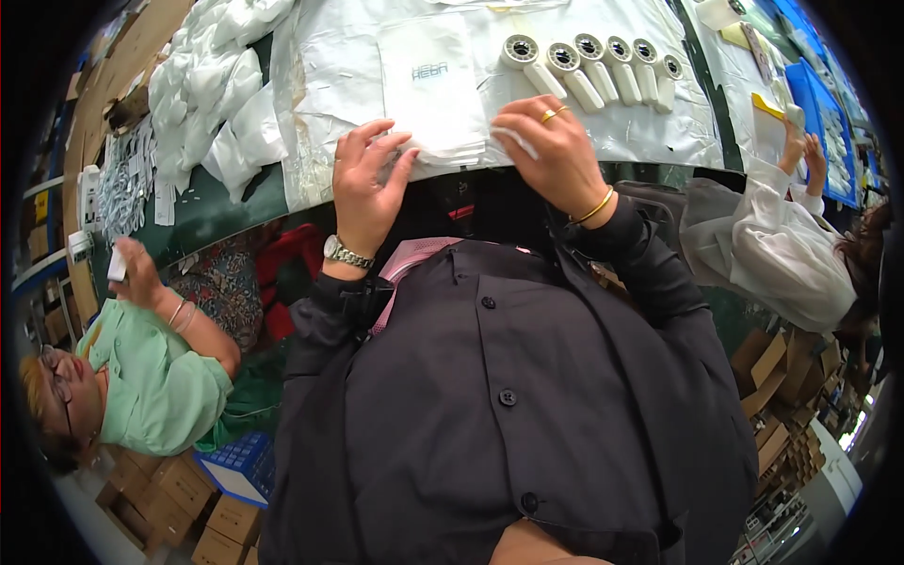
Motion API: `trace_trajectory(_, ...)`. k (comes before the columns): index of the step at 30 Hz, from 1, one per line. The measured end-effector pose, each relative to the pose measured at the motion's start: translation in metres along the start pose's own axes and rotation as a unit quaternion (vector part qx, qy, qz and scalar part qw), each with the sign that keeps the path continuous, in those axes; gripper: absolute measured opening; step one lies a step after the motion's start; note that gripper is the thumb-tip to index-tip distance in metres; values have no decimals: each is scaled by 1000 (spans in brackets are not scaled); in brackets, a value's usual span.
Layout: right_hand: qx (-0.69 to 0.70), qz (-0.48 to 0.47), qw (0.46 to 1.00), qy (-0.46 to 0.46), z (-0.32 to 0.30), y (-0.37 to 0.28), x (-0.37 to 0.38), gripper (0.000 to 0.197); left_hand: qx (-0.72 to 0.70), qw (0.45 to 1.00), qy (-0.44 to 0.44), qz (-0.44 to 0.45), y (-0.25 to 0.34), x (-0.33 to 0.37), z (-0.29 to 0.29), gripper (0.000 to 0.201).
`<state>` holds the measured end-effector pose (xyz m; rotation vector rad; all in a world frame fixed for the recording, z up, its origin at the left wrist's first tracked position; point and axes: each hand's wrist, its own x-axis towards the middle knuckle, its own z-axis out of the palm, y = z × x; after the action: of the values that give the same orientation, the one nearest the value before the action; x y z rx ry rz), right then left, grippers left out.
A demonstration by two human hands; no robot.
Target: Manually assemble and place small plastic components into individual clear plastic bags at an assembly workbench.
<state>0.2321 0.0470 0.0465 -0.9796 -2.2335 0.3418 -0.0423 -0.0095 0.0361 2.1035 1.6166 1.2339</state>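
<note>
A stack of flat white pouches [428,89] lies on the table in front of me, with dark print near its upper part. My left hand [370,184] is at the stack's lower left corner, its fingers curved and apart. To the right of the stack, my right hand [556,155] has bent fingers with a white sliver between them; its kind cannot be made out. Just beyond that hand stand or lie several white handheld fans [565,64] in a row, their round heads pointing away from me and handles toward me.
White sheeting [325,113] covers the table. At left are a heap of white pouches [212,85] and a pile of silvery strips [127,184]. A co-worker in green [160,377] sits at left, another in white [767,235] at right. Cardboard boxes [179,485] stand behind.
</note>
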Motion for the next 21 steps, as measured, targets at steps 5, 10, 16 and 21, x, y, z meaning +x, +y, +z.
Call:
trace_trajectory(5, -19, -47, 998, -35, 22, -12, -8, 28, 70, 993, -45, 79, 0, 4, 4, 26)
trace_trajectory(10, -46, -51, 995, -66, 23, -4, -11, 34, 114, 985, -98, 90, -9, -4, 6, 25)
trace_trajectory(16, -89, -4, 996, 2, 7, 17, -7, 31, 132, 980, -101, 107, -10, -4, 9, 24)
trace_trajectory(21, -209, 83, 971, 77, -2, 34, 3, 33, 135, 981, -95, 102, -10, -4, 9, 24)
